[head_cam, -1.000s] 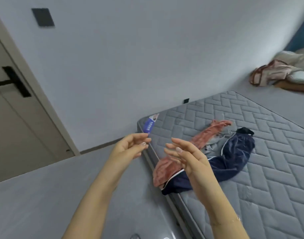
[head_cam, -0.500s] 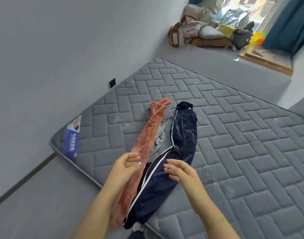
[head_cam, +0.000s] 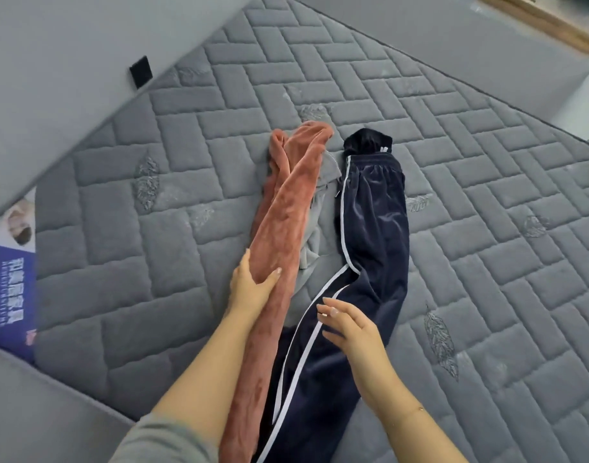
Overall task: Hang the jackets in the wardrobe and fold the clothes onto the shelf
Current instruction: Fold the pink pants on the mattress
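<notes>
Quilted grey mattress (head_cam: 470, 182) bears plush rust-coloured trousers (head_cam: 286, 208) gripped by the left hand (head_cam: 253, 289); the right hand (head_cam: 349, 325), fingers relaxed, hovers over velvety navy trousers (head_cam: 373, 228).

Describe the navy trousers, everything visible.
The navy trousers look velvety, with a white side stripe and a gathered elastic waistband at the far end. They lie lengthwise on the grey mattress, legs running toward the person and over its near edge, beside the rust garment. The right hand hovers over them, fingers relaxed; contact is unclear.

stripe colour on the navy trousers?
White, running down the side of the navy trousers; head view shows it clearly.
</notes>
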The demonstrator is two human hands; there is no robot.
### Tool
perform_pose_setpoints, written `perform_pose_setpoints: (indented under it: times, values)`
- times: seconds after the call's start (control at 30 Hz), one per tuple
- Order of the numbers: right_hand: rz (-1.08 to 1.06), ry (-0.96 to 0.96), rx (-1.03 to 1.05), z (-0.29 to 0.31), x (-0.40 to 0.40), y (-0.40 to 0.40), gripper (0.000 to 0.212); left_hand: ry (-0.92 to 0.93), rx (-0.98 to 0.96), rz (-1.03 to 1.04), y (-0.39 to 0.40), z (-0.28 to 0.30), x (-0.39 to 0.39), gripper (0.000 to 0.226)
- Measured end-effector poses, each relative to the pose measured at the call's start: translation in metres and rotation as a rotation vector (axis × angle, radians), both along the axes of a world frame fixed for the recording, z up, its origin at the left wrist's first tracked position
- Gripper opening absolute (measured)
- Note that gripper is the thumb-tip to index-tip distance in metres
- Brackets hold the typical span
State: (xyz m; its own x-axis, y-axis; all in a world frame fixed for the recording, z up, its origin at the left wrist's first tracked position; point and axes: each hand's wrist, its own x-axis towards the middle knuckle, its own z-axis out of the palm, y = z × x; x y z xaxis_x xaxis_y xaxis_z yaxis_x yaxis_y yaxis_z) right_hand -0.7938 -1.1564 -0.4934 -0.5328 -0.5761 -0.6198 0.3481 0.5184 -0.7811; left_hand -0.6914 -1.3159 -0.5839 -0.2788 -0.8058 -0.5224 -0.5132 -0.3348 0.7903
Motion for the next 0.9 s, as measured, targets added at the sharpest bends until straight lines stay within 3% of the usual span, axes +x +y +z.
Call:
perform_pose_setpoints:
  times: [0.1,0.2,0.23,0.33,0.4,0.43,0.5,0.57,0.63,0.77,0.9]
  values:
    - [-0.038,0.003,0.029,-0.039,-0.005,-0.009,0.019,0.123,-0.007,0.001,0.000,-0.034,-0.003,0.045]
    - [-0.092,-0.010,0.029,-0.058,-0.012,-0.015,0.024,0.392,0.053,0.044,0.013,-0.025,0.010,0.019]
    - [-0.110,-0.019,0.032,-0.061,-0.014,-0.020,0.033,0.445,0.071,0.038,0.019,-0.018,0.019,0.017]
    - [-0.049,-0.079,0.030,-0.058,-0.022,-0.052,0.087,0.542,0.176,-0.060,0.036,0.005,0.046,0.019]
    - [0.033,-0.111,0.031,-0.053,-0.021,-0.078,0.103,0.550,0.275,-0.210,0.048,0.013,0.055,0.019]
    - [0.069,-0.101,0.031,-0.051,-0.020,-0.089,0.101,0.546,0.310,-0.278,0.055,0.015,0.057,0.018]
    - [0.121,-0.016,0.008,-0.048,-0.016,-0.101,0.075,0.527,0.317,-0.343,0.067,0.016,0.059,0.017]
    - [0.108,0.046,-0.047,-0.045,-0.012,-0.100,0.047,0.502,0.300,-0.332,0.072,0.015,0.063,0.024]
    - [0.045,0.010,-0.139,-0.037,-0.015,-0.085,0.033,0.518,0.344,-0.230,0.077,0.012,0.068,0.036]
    - [-0.043,-0.126,-0.289,-0.015,-0.029,-0.030,0.036,0.578,0.395,0.229,0.087,0.010,0.062,0.050]
    - [-0.134,-0.217,-0.341,-0.007,-0.044,0.049,0.038,0.584,0.545,0.168,0.104,0.028,0.025,0.081]
